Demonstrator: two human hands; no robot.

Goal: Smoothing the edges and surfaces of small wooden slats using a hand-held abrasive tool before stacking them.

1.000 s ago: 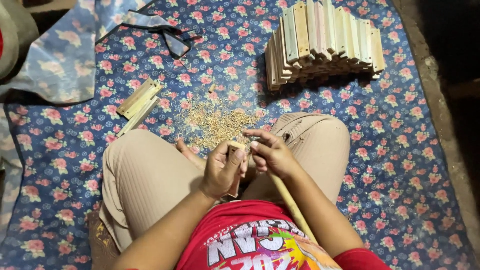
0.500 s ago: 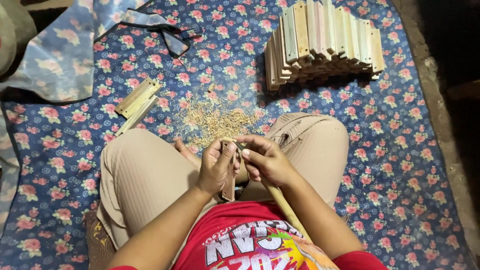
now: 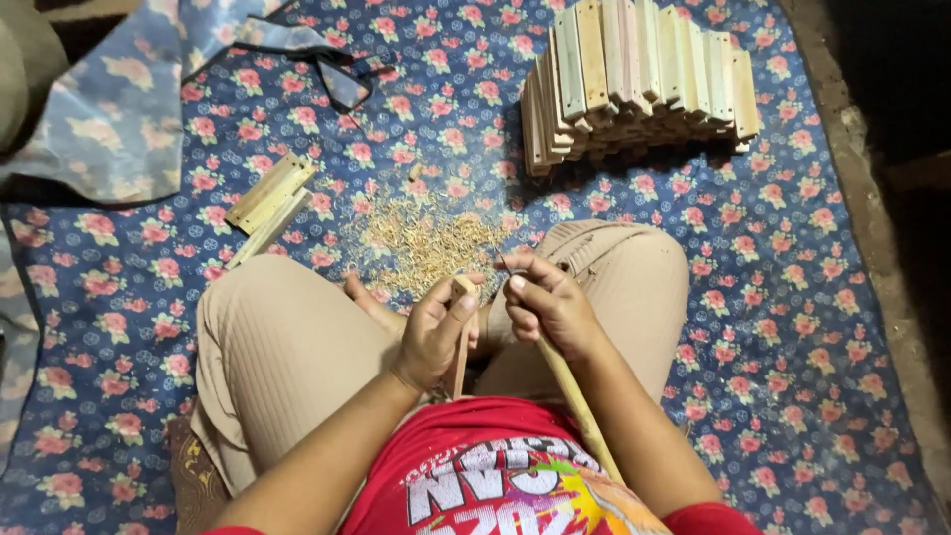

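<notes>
As the hands draw in over the lap since a second ago, the left hand grips a short wooden stick while the right hand clasps a long-handled blade; shavings lie mid-cloth, stacked slats near its far edge.

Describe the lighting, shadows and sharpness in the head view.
Head view: soft, even light on the flowered cloth, fading to near black along the right edge; no glare. The stack of wood slats casts a faint shadow at its base. The left hand, the right hand and the shavings are sharp; slight wide-angle stretch at the corners.
</notes>
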